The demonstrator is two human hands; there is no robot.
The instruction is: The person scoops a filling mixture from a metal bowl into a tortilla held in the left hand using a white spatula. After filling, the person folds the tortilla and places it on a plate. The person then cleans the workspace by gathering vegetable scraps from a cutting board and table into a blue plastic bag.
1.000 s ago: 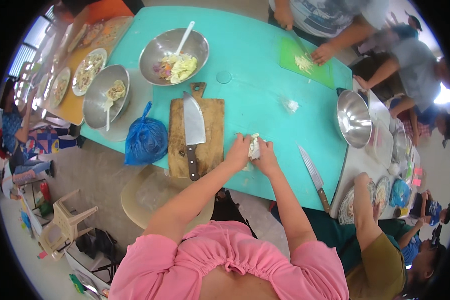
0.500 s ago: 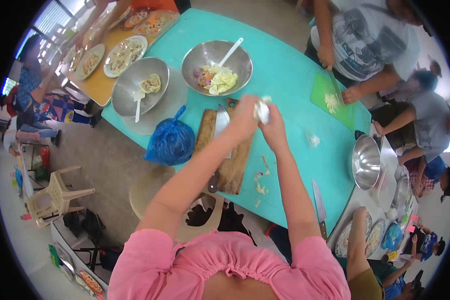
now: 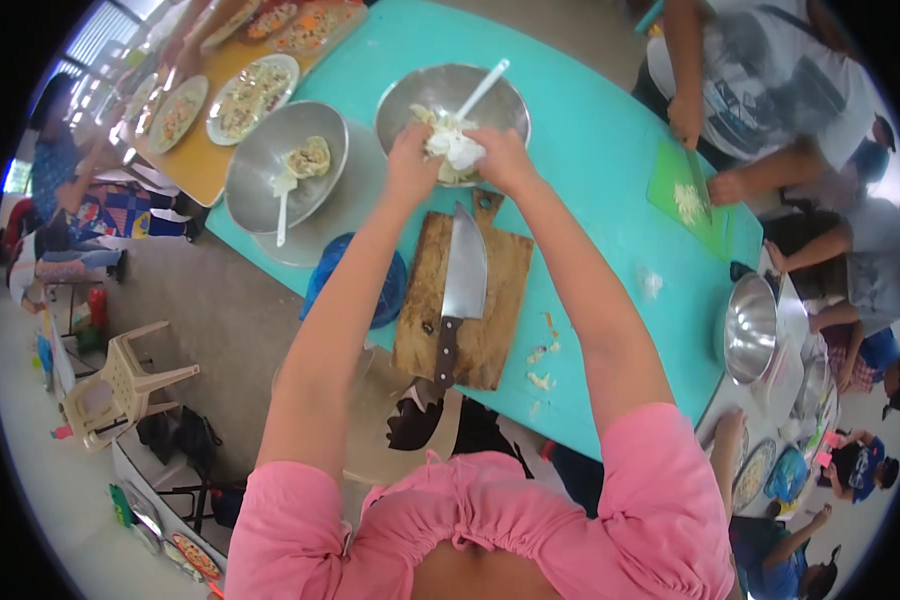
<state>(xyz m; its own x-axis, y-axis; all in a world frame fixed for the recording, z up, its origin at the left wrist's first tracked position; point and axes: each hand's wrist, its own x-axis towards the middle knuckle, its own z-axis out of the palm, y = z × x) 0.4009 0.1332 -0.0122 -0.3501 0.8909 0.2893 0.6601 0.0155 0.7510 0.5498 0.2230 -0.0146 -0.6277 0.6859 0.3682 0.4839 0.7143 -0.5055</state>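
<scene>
My left hand [image 3: 415, 160] and my right hand [image 3: 500, 158] are both over the metal mixing bowl [image 3: 405, 90] at the far middle of the table. Between them they hold a crumpled, soft white thing [image 3: 455, 148]; its kind cannot be made out. My hands cover much of the bowl's contents. A white spoon [image 3: 483, 88] leans on the bowl's far rim. Nearer to me, a kitchen knife [image 3: 464, 270] with a dark handle lies on a wooden cutting board [image 3: 505, 290], its handle toward me.
Left stand a second metal bowl [image 3: 240, 185] with a spoon and pale food, and a blue plastic bag [image 3: 385, 295] partly behind my left arm. Scraps [image 3: 540, 380] lie right of the board. A co-worker's hand [image 3: 727, 188] and knife work on a green board [image 3: 675, 180]. An empty bowl [image 3: 750, 330] stands right.
Both hands have moved away from me and left, from above the cutting board to over the mixing bowl, carrying the white thing. The knife and board now show more fully.
</scene>
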